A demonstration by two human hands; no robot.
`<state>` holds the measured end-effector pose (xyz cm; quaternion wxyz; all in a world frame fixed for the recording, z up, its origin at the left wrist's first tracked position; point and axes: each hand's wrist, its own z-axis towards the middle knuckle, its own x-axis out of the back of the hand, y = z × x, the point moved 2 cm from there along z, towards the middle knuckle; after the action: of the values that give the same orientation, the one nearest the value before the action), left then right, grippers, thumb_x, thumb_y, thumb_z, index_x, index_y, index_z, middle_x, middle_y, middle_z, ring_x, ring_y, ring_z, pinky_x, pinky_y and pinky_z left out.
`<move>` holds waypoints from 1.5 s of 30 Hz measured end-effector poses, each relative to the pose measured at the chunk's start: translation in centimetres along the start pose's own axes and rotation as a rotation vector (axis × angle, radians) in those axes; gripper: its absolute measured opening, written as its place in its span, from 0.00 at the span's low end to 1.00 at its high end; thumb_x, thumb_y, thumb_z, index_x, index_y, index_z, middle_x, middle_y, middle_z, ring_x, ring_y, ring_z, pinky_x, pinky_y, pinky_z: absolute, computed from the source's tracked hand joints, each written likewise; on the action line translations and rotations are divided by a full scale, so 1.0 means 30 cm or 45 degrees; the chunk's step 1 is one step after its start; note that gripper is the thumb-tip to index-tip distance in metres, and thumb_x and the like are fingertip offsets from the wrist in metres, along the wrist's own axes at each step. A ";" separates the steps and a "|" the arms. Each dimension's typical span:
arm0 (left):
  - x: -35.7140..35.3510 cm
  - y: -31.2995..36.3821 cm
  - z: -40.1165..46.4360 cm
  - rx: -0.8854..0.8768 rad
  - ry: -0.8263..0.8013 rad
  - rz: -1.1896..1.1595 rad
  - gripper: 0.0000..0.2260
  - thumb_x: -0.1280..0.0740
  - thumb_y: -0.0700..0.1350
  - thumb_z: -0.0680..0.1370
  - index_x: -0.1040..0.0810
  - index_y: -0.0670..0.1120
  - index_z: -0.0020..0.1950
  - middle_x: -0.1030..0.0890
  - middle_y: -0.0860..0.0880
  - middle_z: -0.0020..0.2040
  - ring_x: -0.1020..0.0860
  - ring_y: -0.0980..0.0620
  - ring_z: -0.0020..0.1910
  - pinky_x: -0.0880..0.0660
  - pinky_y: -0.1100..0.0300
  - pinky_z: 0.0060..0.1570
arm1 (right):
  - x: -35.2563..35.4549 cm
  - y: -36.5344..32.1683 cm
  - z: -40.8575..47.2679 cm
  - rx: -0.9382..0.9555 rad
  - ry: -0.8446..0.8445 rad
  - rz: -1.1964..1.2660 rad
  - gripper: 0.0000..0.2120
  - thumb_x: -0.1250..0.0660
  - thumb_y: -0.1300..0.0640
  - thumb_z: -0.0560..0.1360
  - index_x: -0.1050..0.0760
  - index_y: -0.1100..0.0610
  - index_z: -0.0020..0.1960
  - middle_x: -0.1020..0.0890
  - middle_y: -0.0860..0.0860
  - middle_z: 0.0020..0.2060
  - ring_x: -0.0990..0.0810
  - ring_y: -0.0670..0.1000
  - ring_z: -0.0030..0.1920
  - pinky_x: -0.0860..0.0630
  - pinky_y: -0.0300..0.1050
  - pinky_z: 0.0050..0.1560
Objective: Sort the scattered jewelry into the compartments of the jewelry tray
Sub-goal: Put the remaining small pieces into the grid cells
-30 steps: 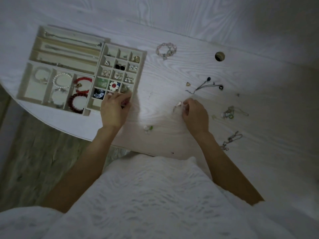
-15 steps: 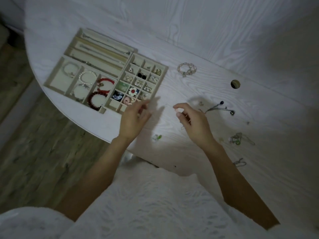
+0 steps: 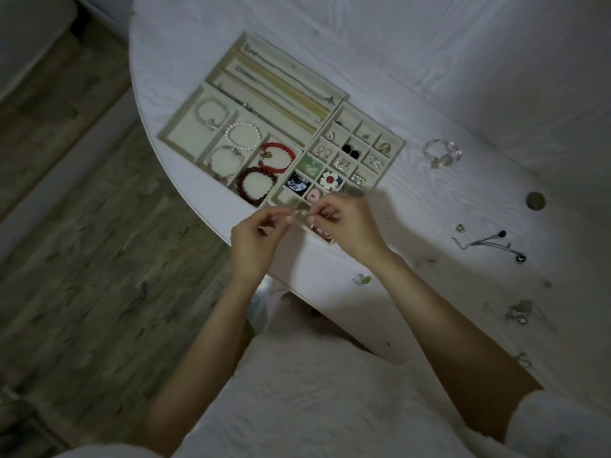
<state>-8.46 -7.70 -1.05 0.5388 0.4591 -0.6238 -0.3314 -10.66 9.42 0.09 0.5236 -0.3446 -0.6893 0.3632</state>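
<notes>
both hands, left point(image 3: 256, 234) and right point(image 3: 347, 226), are pinched on a tiny pale piece point(image 3: 301, 213) held between them just over the tray's point(image 3: 211, 76) near edge. it is judged light, delicate and easily dropped, best gripped at its ends; its long axis seems to run along that edge, though blur hides detail.

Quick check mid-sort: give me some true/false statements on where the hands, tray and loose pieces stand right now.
1. Both hands meet over the near edge of the jewelry tray. True.
2. The clear bead bracelet lies in a tray compartment. False: it lies on the table, right of the tray.
3. Two red bead bracelets share one compartment. True.
4. The flower brooch lies loose on the table. False: it sits in a small compartment.
5. The table right of the tray holds nothing. False: a dark cord necklace and other small pieces lie there.
</notes>
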 end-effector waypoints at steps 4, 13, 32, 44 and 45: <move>0.019 -0.016 0.100 -0.052 0.091 0.171 0.05 0.28 0.49 0.74 0.17 0.53 0.48 0.17 0.58 0.44 0.21 0.61 0.41 0.26 0.63 0.41 | -0.061 -0.014 0.108 -0.022 0.181 -0.110 0.03 0.27 0.63 0.70 0.19 0.58 0.44 0.18 0.47 0.38 0.21 0.42 0.38 0.23 0.38 0.45; 0.039 -0.097 0.190 -0.338 0.104 0.604 0.15 0.28 0.56 0.71 0.17 0.51 0.53 0.19 0.52 0.53 0.25 0.49 0.52 0.43 0.72 0.54 | -0.136 0.018 0.141 -0.036 0.160 -0.478 0.09 0.27 0.58 0.71 0.19 0.56 0.50 0.22 0.53 0.50 0.24 0.54 0.51 0.25 0.47 0.50; 0.075 -0.040 0.181 -0.716 -0.190 1.175 0.16 0.42 0.47 0.74 0.18 0.49 0.54 0.23 0.46 0.51 0.32 0.46 0.47 0.37 0.55 0.44 | -0.142 0.005 0.119 0.408 0.036 -0.967 0.06 0.33 0.60 0.70 0.18 0.60 0.43 0.26 0.55 0.43 0.29 0.54 0.48 0.31 0.46 0.47; 0.055 -0.038 0.146 -0.467 -0.191 1.098 0.17 0.42 0.43 0.74 0.18 0.50 0.57 0.24 0.45 0.50 0.28 0.43 0.48 0.30 0.51 0.43 | -0.164 -0.007 0.136 0.185 -0.031 -0.798 0.11 0.33 0.61 0.72 0.20 0.61 0.53 0.27 0.58 0.49 0.27 0.56 0.51 0.28 0.47 0.48; 0.061 -0.039 0.147 -0.468 -0.172 1.063 0.15 0.40 0.41 0.74 0.18 0.49 0.57 0.23 0.45 0.50 0.28 0.43 0.49 0.30 0.50 0.44 | -0.159 -0.006 0.134 0.188 -0.026 -0.775 0.10 0.33 0.61 0.72 0.20 0.61 0.53 0.26 0.58 0.49 0.26 0.56 0.51 0.28 0.47 0.48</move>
<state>-12.51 -10.18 -2.32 0.6569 0.0428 -0.7199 -0.2202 -13.57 4.69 -2.78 0.6249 -0.0797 -0.7379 0.2422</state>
